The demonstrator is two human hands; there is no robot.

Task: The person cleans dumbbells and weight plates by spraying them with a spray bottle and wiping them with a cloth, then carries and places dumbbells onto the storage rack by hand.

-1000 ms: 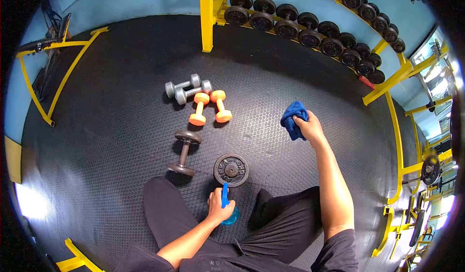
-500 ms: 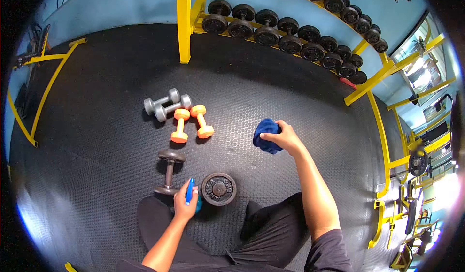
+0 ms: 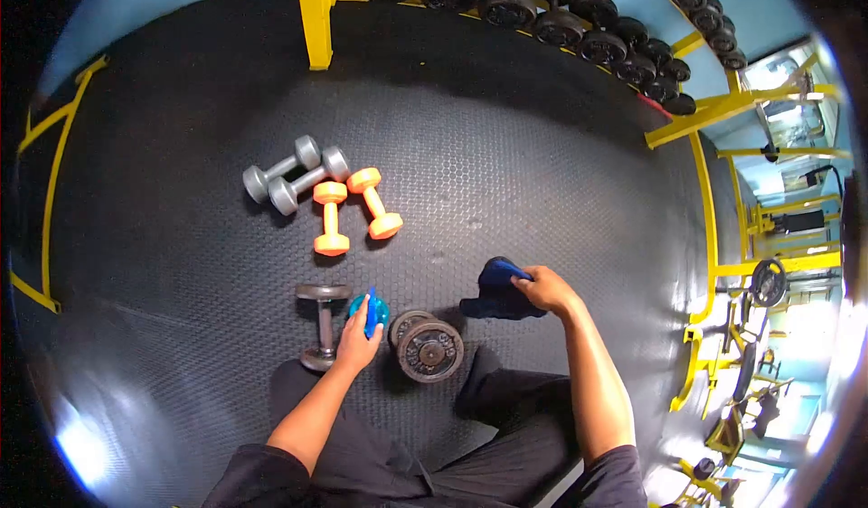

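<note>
My left hand (image 3: 359,338) is closed round a spray bottle (image 3: 382,310), seen from above with its blue head over a teal body. Close on its left, a dark metal dumbbell (image 3: 325,327) lies on the floor. To its right lies a second dark dumbbell (image 3: 432,351), its round plate end facing me. My right hand (image 3: 548,289) grips a dark blue cloth (image 3: 499,293), which hangs loosely to the left of the fingers, above the floor.
Two grey dumbbells (image 3: 297,178) and two orange dumbbells (image 3: 331,220) lie on the black rubber floor (image 3: 181,264) ahead. A yellow rack (image 3: 315,20) of black dumbbells stands at the back. Yellow gym frames (image 3: 705,228) line the right side.
My right hand has moved down and nearer, and the bunched cloth now hangs more spread out. My left hand has risen slightly with the spray bottle. The view has tipped downward.
</note>
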